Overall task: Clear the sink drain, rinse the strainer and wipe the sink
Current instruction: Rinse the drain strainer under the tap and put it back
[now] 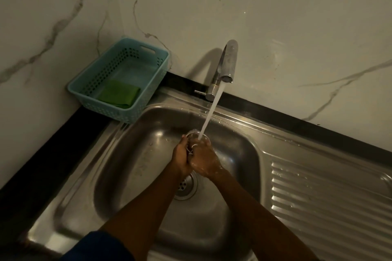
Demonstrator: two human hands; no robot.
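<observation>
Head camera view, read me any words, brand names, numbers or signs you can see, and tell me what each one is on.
None can be read.
Sink: a faint stamped patch on the left basin wall, too blurred to read.
Tap, blue basket, green cloth, strainer held by the left hand and right hand: no text visible.

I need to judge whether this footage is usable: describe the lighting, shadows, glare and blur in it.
Head view: dim, warm light overall; the counter at left is nearly black. The tap casts a soft curved shadow on the wall behind it. Mild glare shows on the sink ridges. Straight edges bow from the wide lens. The strainer under the water is smeared, hard to make out between the left hand and right hand.
</observation>
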